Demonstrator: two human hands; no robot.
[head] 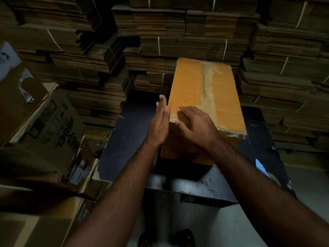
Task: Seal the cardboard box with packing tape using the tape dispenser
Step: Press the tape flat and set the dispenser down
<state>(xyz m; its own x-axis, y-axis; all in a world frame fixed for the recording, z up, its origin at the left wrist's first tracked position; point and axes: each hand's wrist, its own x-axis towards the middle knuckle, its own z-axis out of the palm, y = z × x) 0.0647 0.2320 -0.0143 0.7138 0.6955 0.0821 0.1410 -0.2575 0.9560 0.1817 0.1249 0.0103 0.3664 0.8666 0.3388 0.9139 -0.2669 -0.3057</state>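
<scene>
**The box looks almost taped shut**

The cardboard box sits on a dark counter, with its far end close to the big piles behind it. Its top flaps are closed. A long strip of packing tape runs down the middle of the top, over the line where the flaps meet. More shiny tape shows on the near edge, where it folds over the corner. So I think the main job is done, or very nearly.

The right hand lies flat on the near left corner of the box, with its grip spread open and holding nothing. It seems to be pressing tape down. The left hand stands on its edge, just beside the left side of the box. Its fingers are straight and together, and it holds nothing too. I cannot tell if it touches the box.

A blue thing with a roll of tape, likely the tape dispenser, rests at the right edge of the counter, away from both hands.

What may be left is smoothing the tape and checking the other sides, which are hidden.

Flat cardboard stacks fill the back, and older printed boxes sit to the left.
</scene>
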